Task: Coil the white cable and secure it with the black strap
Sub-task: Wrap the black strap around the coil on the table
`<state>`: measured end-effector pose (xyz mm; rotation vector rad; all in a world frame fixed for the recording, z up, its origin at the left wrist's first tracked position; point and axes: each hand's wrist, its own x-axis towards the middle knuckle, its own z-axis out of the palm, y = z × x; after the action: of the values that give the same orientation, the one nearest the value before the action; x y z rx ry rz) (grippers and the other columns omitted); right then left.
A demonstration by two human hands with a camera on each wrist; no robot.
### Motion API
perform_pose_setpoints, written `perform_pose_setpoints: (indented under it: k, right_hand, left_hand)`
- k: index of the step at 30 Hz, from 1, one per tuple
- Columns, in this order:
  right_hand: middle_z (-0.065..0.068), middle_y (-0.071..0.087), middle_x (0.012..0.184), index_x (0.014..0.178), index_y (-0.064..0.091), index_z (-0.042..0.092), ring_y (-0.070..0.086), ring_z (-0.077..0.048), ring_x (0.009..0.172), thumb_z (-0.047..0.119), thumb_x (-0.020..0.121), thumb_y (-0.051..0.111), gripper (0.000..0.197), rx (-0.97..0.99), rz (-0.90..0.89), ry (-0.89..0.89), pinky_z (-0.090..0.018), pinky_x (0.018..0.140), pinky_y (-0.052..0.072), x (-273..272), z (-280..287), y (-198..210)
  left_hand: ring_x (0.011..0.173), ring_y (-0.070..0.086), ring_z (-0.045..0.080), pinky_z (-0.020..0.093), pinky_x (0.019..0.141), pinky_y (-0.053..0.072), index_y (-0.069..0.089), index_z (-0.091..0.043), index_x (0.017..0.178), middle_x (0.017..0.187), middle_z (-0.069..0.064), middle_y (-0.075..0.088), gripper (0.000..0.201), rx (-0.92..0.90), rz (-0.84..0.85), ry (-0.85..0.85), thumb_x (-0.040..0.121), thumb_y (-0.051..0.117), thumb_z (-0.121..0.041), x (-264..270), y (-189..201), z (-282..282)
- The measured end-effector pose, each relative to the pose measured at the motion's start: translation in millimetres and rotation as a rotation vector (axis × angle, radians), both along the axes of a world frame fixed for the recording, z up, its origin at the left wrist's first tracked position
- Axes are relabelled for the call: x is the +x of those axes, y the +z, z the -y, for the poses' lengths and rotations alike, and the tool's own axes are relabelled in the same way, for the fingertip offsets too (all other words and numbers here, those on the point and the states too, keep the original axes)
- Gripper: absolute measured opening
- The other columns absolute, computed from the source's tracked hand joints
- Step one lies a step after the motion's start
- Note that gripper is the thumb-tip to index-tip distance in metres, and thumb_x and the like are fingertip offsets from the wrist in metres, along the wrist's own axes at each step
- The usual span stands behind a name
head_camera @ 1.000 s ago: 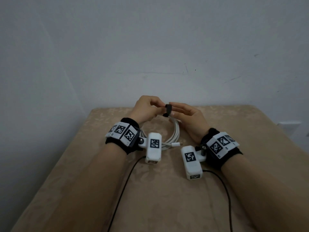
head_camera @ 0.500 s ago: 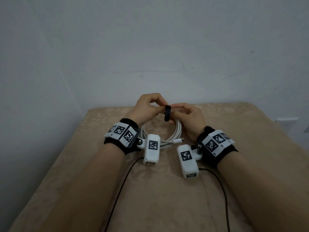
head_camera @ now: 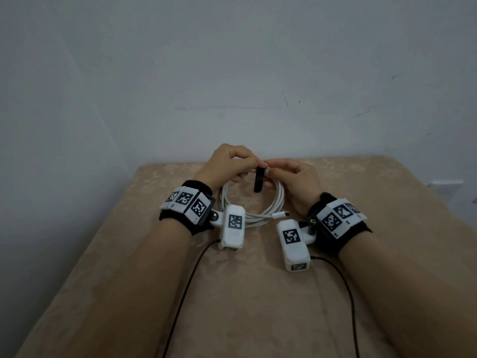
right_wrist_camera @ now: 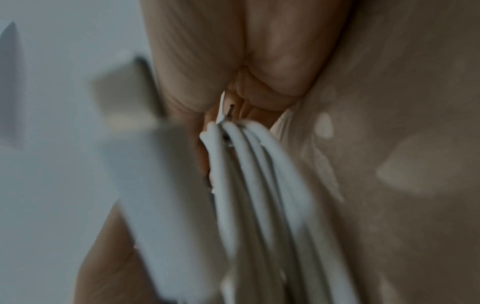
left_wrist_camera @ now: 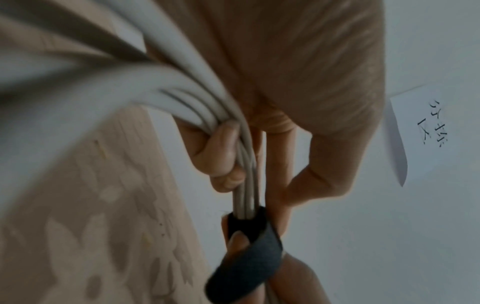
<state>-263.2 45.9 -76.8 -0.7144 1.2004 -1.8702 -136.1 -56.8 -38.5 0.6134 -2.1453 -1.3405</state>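
Head view: the left hand [head_camera: 227,164] and right hand [head_camera: 296,182] meet at the far side of a coiled white cable [head_camera: 260,215], held above a beige table [head_camera: 245,293] near its far edge. The coil hangs from the hands toward the near side, its lower loops passing between the two wrist cameras; one plug [head_camera: 280,215] points right at the near side of the coil. A black strap [head_camera: 259,180] encircles the bunched strands at the coil's far side, its free tail pointing down and near. Left wrist view: the left hand's fingers [left_wrist_camera: 223,152] are curled round the gathered strands of the cable [left_wrist_camera: 197,111], pinching them together just beside the strap [left_wrist_camera: 246,259], which loops round the bundle; a right fingertip [left_wrist_camera: 236,242] presses on the strap. Right wrist view: the strands [right_wrist_camera: 259,185] run up into the right hand's curled fingers [right_wrist_camera: 275,61], which close on the bundle; the picture is blurred, and the strap cannot be made out there. A grey wall [head_camera: 232,73] stands behind the table.
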Motion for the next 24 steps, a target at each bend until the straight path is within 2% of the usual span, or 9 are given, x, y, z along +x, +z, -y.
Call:
perform_pose_setpoints:
  k: [4,8,13,15,17,20,24]
  right_hand:
    - [-0.011,0.073,0.070,0.086,0.068,-0.002,0.068,-0.017,0.057,-0.010,0.080,0.065,0.010,-0.017,0.011,0.005,-0.020,0.054,0.055,0,0,-1]
    - [-0.011,0.072,0.070,0.086,0.068,-0.002,0.068,-0.017,0.055,-0.010,0.080,0.065,0.010,-0.013,0.021,0.020,-0.020,0.054,0.055,0,1,-2]
    - [-0.009,0.072,0.069,0.083,0.068,0.002,0.067,-0.017,0.058,-0.010,0.081,0.064,0.013,-0.014,0.019,0.047,-0.021,0.054,0.056,-2,2,-2]
    - [-0.009,0.071,0.071,0.084,0.068,0.002,0.067,-0.019,0.062,-0.009,0.082,0.061,0.013,-0.013,0.015,0.058,-0.023,0.054,0.056,-3,2,-1]
    - [-0.011,0.070,0.074,0.088,0.067,-0.002,0.066,-0.022,0.067,-0.001,0.087,0.057,0.010,-0.015,0.065,0.087,-0.026,0.055,0.057,-6,1,2]
    - [-0.017,0.068,0.084,0.095,0.063,-0.007,0.066,-0.024,0.075,0.015,0.095,0.051,0.025,-0.004,0.168,0.120,-0.031,0.059,0.057,-12,1,4]
    - [-0.028,0.065,0.101,0.098,0.062,-0.012,0.065,-0.036,0.089,0.007,0.096,0.043,0.027,0.033,0.112,0.189,-0.035,0.071,0.059,-11,-1,5]
  left_hand:
    - [0.058,0.051,0.007,0.017,0.053,0.040,0.077,-0.009,0.082,0.080,-0.004,0.064,0.010,-0.017,0.018,0.025,0.078,0.078,-0.019,0,-3,2]
    - [0.057,0.054,0.001,0.014,0.050,0.040,0.076,-0.012,0.081,0.080,-0.002,0.066,0.008,-0.028,-0.004,0.003,0.074,0.080,-0.009,-1,-2,1]
    - [0.057,0.057,-0.007,0.005,0.053,0.039,0.073,-0.005,0.091,0.082,0.002,0.066,0.017,-0.040,-0.028,-0.039,0.076,0.075,0.002,1,2,-2]
    - [0.057,0.057,-0.006,0.006,0.053,0.039,0.073,-0.007,0.088,0.081,0.001,0.066,0.015,-0.021,-0.035,-0.036,0.076,0.076,0.002,0,2,-2]
    - [0.057,0.055,-0.003,0.010,0.050,0.039,0.074,-0.011,0.082,0.078,-0.003,0.067,0.013,0.012,-0.036,-0.015,0.074,0.078,-0.001,0,1,-1]
    - [0.057,0.053,0.000,0.014,0.048,0.037,0.075,-0.013,0.080,0.073,-0.011,0.066,0.014,0.037,-0.053,0.007,0.072,0.079,-0.002,0,2,1]
    - [0.054,0.049,0.002,0.015,0.047,0.034,0.076,-0.015,0.077,0.080,-0.002,0.066,0.015,0.056,-0.093,0.004,0.072,0.079,-0.002,1,7,0]
